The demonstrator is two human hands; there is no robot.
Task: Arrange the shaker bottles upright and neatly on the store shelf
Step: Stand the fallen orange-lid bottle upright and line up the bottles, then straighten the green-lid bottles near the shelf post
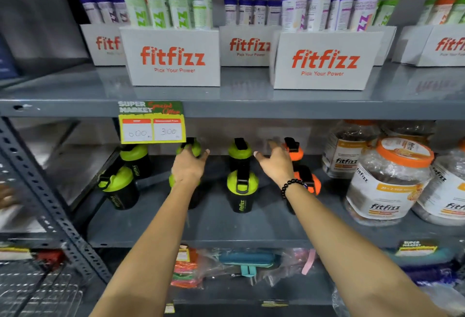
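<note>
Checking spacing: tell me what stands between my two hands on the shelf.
Head view: two green-lidded shaker bottles, back one and front one, stand between left hand and right hand.

Front strip of the middle shelf is wide open, and there are decent lanes between the shaker columns, like either side of the front green-lid shaker. Headroom's tight though: the upper shelf edge and the hanging price tag sit low over the back row, and the big jars wall off the right side. Orange-lid shakers look crammed near those jars, but my right arm hides that gap.
</note>
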